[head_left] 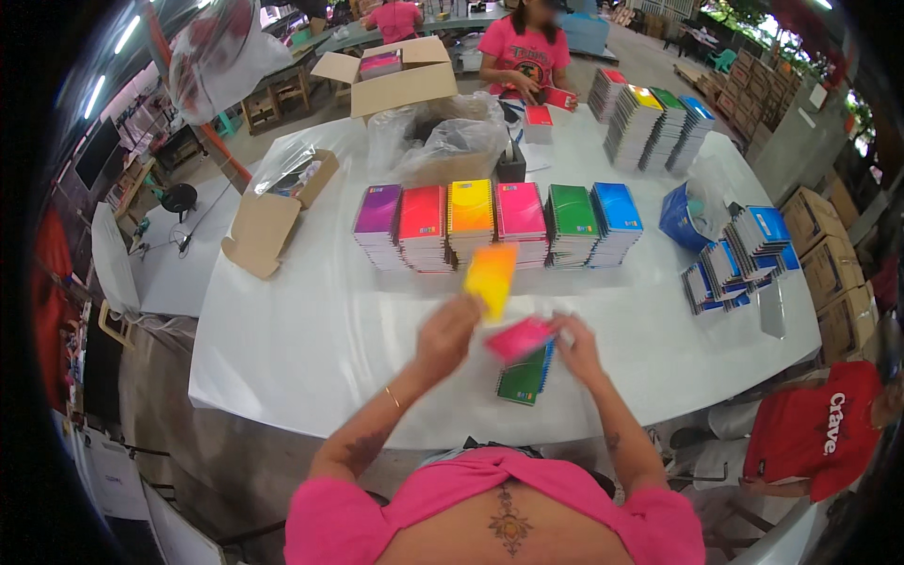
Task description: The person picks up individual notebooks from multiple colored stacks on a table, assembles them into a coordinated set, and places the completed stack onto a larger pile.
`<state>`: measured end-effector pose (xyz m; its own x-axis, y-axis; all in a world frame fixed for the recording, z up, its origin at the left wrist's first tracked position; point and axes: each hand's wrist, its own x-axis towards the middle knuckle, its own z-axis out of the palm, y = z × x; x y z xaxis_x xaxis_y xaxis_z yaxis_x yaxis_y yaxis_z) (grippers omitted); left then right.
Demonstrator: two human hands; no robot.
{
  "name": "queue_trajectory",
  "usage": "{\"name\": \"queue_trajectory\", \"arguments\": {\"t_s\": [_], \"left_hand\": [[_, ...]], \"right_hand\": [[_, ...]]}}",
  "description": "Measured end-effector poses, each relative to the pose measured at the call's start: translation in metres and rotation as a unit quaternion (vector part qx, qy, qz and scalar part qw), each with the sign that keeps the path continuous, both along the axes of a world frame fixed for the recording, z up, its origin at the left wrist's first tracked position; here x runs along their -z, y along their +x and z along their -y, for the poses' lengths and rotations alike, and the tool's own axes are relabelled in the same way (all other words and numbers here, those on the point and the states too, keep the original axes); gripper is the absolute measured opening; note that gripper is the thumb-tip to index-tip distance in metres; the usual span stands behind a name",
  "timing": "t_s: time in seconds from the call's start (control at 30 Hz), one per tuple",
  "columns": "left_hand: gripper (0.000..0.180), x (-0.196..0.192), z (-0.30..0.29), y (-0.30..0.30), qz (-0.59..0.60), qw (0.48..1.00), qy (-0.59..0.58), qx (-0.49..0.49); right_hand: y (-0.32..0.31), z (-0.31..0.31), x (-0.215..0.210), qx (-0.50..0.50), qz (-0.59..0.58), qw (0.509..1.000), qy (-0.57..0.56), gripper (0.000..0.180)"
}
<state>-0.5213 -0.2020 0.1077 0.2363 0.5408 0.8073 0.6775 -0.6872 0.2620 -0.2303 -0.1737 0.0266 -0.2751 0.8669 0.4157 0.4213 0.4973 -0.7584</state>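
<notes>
My left hand (448,331) is closed on a yellow notebook (492,278), blurred by motion and lifted in front of the stacks. A pink notebook (518,339), also blurred, is gripped at its right end by my right hand (576,348). Under it, a green spiral notebook (523,379) lies on the white table (311,358), with a blue edge showing beneath. Beyond my hands stand stacks of spiral notebooks in a row: purple (378,212), red (423,215), yellow (471,207), pink (521,209), green (573,212) and blue (618,209).
Blue notebooks (744,254) are piled at the right beside a blue bin (685,218). An open carton (405,89) and plastic-covered box (443,155) stand behind the row. A flattened cardboard box (264,231) lies left. One person (527,47) handles notebooks opposite; another (810,428) is at right.
</notes>
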Motion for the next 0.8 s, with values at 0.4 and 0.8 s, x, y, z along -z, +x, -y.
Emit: {"name": "queue_trajectory", "arguments": {"t_s": [0.4, 0.8], "left_hand": [[0.041, 0.038, -0.072, -0.012, -0.058, 0.978, -0.087, -0.182], [0.021, -0.067, -0.029, -0.033, 0.008, 0.991, -0.007, -0.131]], "right_hand": [[-0.094, -0.072, -0.071, 0.125, 0.120, 0.955, 0.241, 0.041], [-0.048, 0.038, -0.028, 0.016, 0.294, 0.932, 0.212, 0.034]]}}
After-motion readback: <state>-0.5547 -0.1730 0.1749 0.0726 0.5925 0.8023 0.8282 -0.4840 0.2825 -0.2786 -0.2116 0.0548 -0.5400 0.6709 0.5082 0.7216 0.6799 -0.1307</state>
